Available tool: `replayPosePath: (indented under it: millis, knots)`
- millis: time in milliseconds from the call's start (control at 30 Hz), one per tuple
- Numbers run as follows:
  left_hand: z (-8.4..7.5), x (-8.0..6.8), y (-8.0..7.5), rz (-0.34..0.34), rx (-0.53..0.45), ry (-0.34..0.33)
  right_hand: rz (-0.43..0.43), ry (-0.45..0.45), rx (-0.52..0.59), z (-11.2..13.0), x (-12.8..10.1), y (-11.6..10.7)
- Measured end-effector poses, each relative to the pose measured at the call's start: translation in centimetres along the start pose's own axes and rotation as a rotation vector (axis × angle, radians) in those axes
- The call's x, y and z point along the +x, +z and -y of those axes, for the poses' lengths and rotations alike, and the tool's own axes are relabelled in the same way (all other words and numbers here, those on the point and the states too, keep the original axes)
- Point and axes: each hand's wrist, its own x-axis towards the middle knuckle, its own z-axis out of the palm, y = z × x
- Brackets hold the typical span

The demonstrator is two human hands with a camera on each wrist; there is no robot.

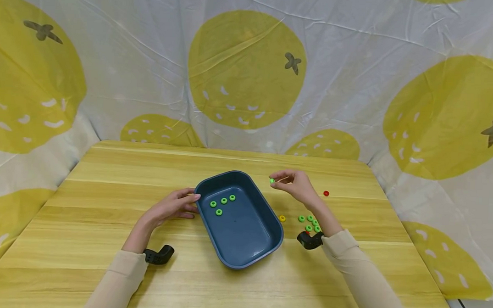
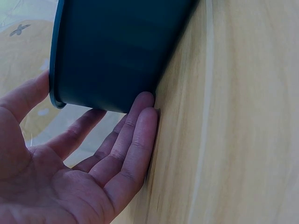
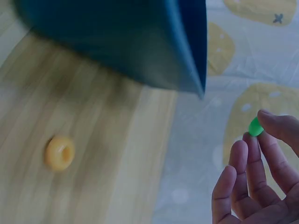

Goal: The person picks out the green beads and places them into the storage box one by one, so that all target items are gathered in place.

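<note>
A dark blue rectangular plastic tub (image 1: pixel 243 227) stands on the table, with several small green ring beads (image 1: pixel 224 201) on its floor. My left hand (image 1: pixel 174 206) holds the tub's left side, thumb at the rim and the other fingers along the outer wall (image 2: pixel 107 56). Beyond the tub's right side, my right hand (image 1: pixel 296 186) pinches one green bead (image 3: pixel 255 127) between thumb and fingertips, up off the table. Below that hand lie a yellow ring bead (image 1: pixel 282 218) and a group of green beads (image 1: pixel 310 218).
A red bead (image 1: pixel 326 193) lies farther back on the right. Another reddish bead is partly hidden near the right wrist's black camera (image 1: pixel 310 240). The wooden table (image 1: pixel 117 180) meets a fruit-patterned cloth (image 1: pixel 336 84) at its back edge.
</note>
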Motion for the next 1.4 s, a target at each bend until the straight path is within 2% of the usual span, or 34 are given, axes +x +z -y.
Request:
replayPosePath:
  millis: [167,433,533,667,800,933,1167,1400]
  knots:
    - [0.1,0.0,0.0,-0.002,-0.001,0.000,0.015,-0.038,0.011,2.1,1.5,2.1]
    - [0.0,0.1,0.0,-0.008,0.001,-0.006,0.075,-0.174,-0.046,3.7,3.9,6.2]
    - [0.0,0.1,0.0,-0.002,-0.002,-0.002,0.138,-0.230,-0.144,3.9,4.3,7.5]
    - [0.1,0.1,0.0,0.003,-0.004,0.002,0.234,-0.259,-0.321,3.9,4.5,9.1]
    - [0.2,0.2,-0.1,0.004,-0.005,0.005,0.301,-0.238,-0.508,3.9,4.4,10.4]
    - [0.2,0.2,-0.2,0.002,-0.004,0.003,0.338,-0.200,-0.626,3.5,4.3,11.5]
    - [0.2,0.2,-0.3,0.007,-0.005,0.008,0.363,-0.176,-0.678,3.3,4.2,12.2]
    - [0.2,0.1,-0.2,0.010,-0.018,0.007,0.301,-0.217,-0.609,3.7,4.3,11.6]
